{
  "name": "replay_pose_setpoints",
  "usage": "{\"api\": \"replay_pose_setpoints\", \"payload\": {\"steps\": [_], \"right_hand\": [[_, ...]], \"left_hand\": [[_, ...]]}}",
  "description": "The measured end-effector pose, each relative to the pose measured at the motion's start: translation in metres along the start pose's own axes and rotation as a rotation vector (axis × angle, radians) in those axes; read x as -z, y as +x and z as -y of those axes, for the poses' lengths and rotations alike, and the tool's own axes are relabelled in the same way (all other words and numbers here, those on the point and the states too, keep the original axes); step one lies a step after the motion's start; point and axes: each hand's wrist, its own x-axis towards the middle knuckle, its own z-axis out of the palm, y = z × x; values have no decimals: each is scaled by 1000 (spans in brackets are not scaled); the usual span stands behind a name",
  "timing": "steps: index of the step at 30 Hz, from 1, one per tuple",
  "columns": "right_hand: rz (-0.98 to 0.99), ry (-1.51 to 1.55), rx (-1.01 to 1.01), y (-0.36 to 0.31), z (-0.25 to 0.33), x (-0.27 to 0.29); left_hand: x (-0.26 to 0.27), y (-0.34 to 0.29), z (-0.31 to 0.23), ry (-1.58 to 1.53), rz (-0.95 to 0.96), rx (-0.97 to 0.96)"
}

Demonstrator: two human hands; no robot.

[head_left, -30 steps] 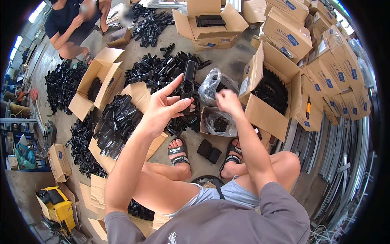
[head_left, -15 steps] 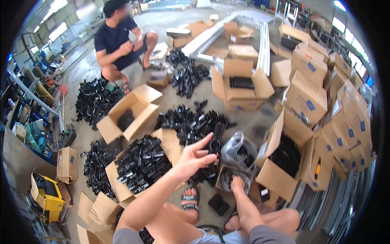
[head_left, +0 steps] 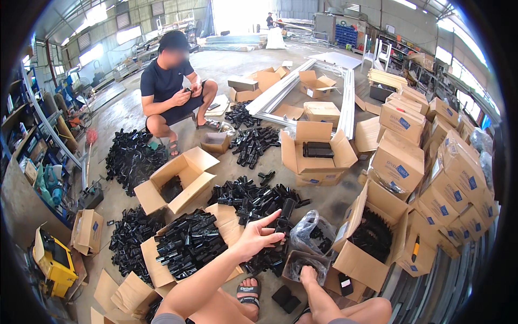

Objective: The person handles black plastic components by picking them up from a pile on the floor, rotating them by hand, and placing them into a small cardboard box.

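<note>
Between the thumb and fingers of my left hand [head_left: 254,240] is a black, block-like part [head_left: 286,209], held above a loose pile of black parts [head_left: 251,197]. My right hand [head_left: 309,275] reaches down into a small cardboard box [head_left: 292,270] lined with clear plastic; its fingertips are hidden there. A clear plastic bag [head_left: 306,233] with black pieces inside leans just behind that box. To the left, an opened-out carton [head_left: 154,264] carries a big heap of black parts [head_left: 191,243]. Close to my right forearm, a black piece [head_left: 286,298] lies on the floor by my foot.
Right of me stands an open carton [head_left: 367,264] of black ribbed parts, with stacked closed cartons [head_left: 453,178] beyond. Ahead are another open carton [head_left: 318,175] and white metal frames [head_left: 280,100]. A co-worker [head_left: 170,89] squats at the far left, handling a small dark part among black piles [head_left: 135,159].
My view has tilted up, showing more of the hall. Both my hands stay in nearly the same places. The co-worker's head has turned down toward their hands.
</note>
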Motion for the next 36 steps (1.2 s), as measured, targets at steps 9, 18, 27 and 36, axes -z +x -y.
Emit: {"api": "replay_pose_setpoints", "payload": {"steps": [9,18,27,36], "right_hand": [[36,34,-60,-7,-6,-1],[-596,1170,132,-29,23,59],[-509,1689,566,-147,144,289],[-566,1566,567,-146,171,290]], "left_hand": [[-3,-3,0,48,-8,-13],[-5,2,0,1,-24,-9],[-19,-12,-8,27,6,-61],[-34,-26,-18,-9,22,-155]]}}
